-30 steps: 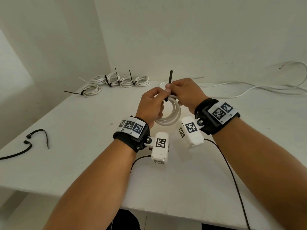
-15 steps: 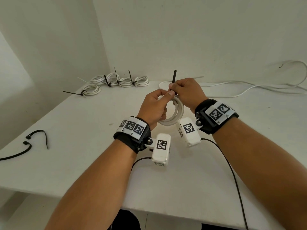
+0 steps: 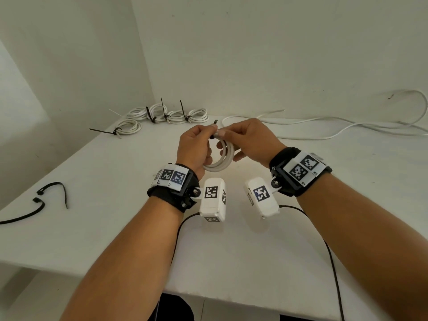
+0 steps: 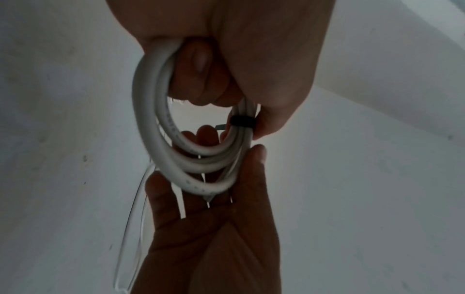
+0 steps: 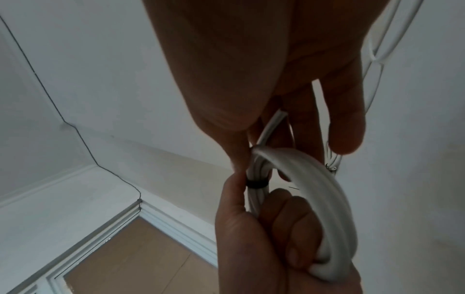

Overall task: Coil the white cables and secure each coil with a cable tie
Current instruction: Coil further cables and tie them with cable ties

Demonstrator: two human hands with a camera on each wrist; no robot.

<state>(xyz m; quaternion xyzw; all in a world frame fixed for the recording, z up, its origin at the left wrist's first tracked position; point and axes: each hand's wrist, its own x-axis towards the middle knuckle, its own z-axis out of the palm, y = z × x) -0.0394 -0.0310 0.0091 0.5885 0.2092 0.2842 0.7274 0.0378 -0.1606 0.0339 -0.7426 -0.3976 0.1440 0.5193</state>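
A small white cable coil [image 3: 222, 160] hangs above the middle of the table [image 3: 92, 228], held between both hands. My left hand [image 3: 196, 144] has its fingers curled through the coil [image 4: 161, 119] and its thumb against the black cable tie band [image 4: 242, 120] wrapped round the strands. My right hand [image 3: 250, 140] pinches the top of the coil [image 5: 324, 199] with thumb and forefinger just beside the band [image 5: 256, 184]. Only a short tip of the tie's tail [image 3: 215, 122] pokes up between the two hands. A cut cable end [image 5: 274, 123] shows between the right fingers.
Several tied coils [image 3: 166, 114] lie at the back left, one more [image 3: 128, 126] in front of them. Loose white cables [image 3: 324, 130] trail along the back right. Two spare black ties [image 3: 53, 193] lie near the left edge. Black camera leads [image 3: 333, 262] hang from my wrists.
The tie's tail stood tall above my hands with the right hand gripping it; now only its tip shows. The right hand has shifted onto the coil beside the band.
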